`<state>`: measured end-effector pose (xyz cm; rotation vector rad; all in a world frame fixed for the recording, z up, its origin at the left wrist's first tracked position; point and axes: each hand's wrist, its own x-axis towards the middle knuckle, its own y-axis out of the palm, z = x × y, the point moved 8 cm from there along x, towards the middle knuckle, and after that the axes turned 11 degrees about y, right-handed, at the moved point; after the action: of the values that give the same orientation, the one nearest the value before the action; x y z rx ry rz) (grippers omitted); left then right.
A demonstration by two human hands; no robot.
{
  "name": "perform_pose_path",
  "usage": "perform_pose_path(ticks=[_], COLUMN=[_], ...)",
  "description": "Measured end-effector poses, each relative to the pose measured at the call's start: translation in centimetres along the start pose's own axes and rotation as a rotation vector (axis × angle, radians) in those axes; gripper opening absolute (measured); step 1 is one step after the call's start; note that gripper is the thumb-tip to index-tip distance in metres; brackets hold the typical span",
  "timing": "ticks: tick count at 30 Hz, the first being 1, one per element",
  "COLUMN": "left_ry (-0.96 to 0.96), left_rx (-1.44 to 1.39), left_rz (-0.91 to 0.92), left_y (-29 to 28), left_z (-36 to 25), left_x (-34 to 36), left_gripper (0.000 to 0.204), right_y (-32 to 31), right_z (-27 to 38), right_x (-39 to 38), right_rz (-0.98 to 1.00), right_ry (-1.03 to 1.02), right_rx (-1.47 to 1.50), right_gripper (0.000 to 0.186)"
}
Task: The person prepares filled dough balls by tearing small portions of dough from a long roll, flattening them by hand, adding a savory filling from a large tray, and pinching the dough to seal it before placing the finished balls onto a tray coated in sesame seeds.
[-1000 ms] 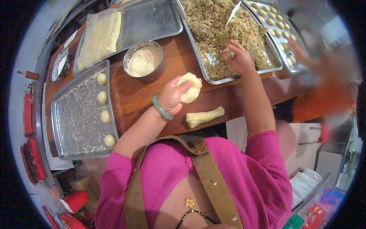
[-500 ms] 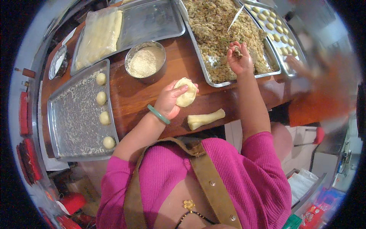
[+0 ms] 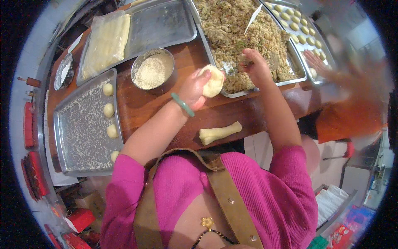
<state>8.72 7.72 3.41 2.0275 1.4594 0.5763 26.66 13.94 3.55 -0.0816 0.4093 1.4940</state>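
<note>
My left hand [image 3: 193, 89], with a green bangle at the wrist, grips a flattened round of pale dough [image 3: 214, 84] above the wooden table. The thumb lies over its near face. My right hand [image 3: 258, 69] is at the near side of a heap of crumbly brown filling [image 3: 236, 29] in a metal tray. Its fingers curl inward around a small bit of filling, mostly hidden by the hand. Below the dough round, a short piece of dough roll [image 3: 220, 133] lies near the table's front edge.
A bowl of pale seeds or crumbs [image 3: 153, 72] stands left of centre. Several dough balls [image 3: 108, 110] line a crumb-strewn tray [image 3: 83, 124]. Behind is a tray with plastic-covered dough [image 3: 105, 45]. A white spatula-like tool [image 3: 253, 18] stands in the filling. At right, another person's hand [image 3: 316, 62] touches a tray of dough pieces [image 3: 309, 31].
My left hand has moved right and slightly up with the dough round, closer to the filling tray. My right hand has turned from palm up to fingers curled downward over the filling.
</note>
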Motion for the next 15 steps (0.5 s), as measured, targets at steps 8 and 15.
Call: perform_pose_path(ticks=[8,15], left_ry=[0.123,0.409], left_rx=[-0.033,0.509], left_rz=[-0.232,0.031], left_y=[0.2,6.6], left_z=[0.9,-1.1], left_x=[7.4,7.2], left_gripper=[0.03,0.04], right_y=[0.8,0.9], right_z=[4.5,5.2], right_x=[-3.5,-4.8], right_rz=[-0.161,-0.11], right_ry=[-0.404,-0.48], right_rx=[-0.946,-0.712], right_gripper=[0.041,0.029])
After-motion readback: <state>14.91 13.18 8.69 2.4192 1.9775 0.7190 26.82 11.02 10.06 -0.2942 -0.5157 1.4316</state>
